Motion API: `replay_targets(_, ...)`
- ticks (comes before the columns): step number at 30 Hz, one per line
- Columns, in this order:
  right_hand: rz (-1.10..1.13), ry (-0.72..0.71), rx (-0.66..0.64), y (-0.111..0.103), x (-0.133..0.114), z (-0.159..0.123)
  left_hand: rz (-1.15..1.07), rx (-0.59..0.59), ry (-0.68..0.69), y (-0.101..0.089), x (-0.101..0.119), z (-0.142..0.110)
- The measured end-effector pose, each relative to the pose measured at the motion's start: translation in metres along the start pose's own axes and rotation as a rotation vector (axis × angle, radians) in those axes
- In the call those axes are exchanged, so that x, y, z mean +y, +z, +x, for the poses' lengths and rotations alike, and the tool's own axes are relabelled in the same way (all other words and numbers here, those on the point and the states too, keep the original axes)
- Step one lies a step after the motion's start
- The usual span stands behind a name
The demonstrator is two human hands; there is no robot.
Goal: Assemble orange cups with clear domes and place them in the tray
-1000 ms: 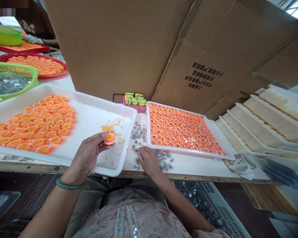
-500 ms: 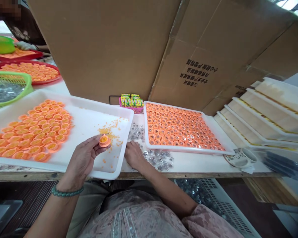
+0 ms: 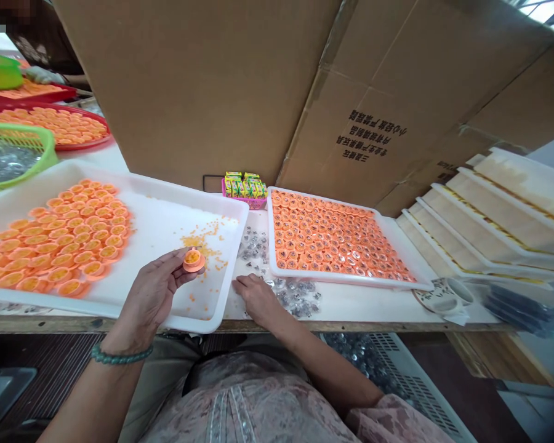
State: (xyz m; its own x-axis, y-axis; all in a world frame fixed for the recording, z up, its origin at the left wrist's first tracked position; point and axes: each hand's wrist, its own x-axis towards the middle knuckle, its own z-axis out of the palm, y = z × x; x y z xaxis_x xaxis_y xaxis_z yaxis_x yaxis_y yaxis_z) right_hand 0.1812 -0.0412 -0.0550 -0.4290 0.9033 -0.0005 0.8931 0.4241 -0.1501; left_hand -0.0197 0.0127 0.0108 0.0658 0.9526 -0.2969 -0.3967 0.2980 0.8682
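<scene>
My left hand (image 3: 154, 289) pinches a small orange plastic cup (image 3: 194, 260) with a flared rim and yellow-orange bits inside. It is held over the right part of a white tray (image 3: 161, 203). Many similar orange cups (image 3: 69, 231) fill the tray's left side, and loose yellow-orange bits (image 3: 205, 243) are scattered under the held cup. My right hand (image 3: 258, 298) rests on the table just right of that tray, fingertips pressed together and down. Whatever they hold, if anything, is hidden. Beside it lie small clear plastic pieces (image 3: 298, 298) with dark marks.
A second white tray (image 3: 351, 282) bears rows of capped orange cups. Behind stands a tall cardboard sheet (image 3: 203, 80); a pink basket (image 3: 252, 202) holds small yellow-green boxes. Stacked trays (image 3: 493, 227) and a tape roll (image 3: 445, 298) are right. A co-worker's gloved hand (image 3: 44, 75) shows far left.
My right hand has shifted slightly right and down, away from the tray's edge. My left hand still holds the cup in nearly the same place. The view has turned slightly.
</scene>
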Motion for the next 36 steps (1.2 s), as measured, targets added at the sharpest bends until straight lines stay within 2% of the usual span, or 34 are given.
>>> replay_targets(5,0.036,0.098,0.006,0.009,0.005,0.006,0.001,-0.004,0.000,0.000,0.001,0.000)
replay_targets(11,0.095,0.172,0.021,0.007,0.007,0.010,0.012,-0.011,-0.003,0.001,0.000,-0.001)
replay_targets(23,0.249,0.177,0.062,0.016,0.015,-0.001,-0.015,-0.006,-0.010,-0.002,-0.001,0.000)
replay_targets(27,0.345,0.142,0.097,0.008,0.015,-0.004,-0.020,-0.017,-0.001,-0.002,-0.001,-0.001)
replay_targets(29,0.516,0.177,0.189,-0.001,0.014,-0.008,-0.019,-0.023,-0.009,-0.002,-0.001,-0.001)
replay_targets(32,0.955,0.269,0.346,-0.018,0.010,-0.012,-0.017,-0.026,-0.015,-0.003,-0.002,0.000)
replay_targets(36,1.475,0.311,0.362,-0.039,0.001,-0.008,-0.023,-0.039,-0.016,-0.004,-0.003,0.001)
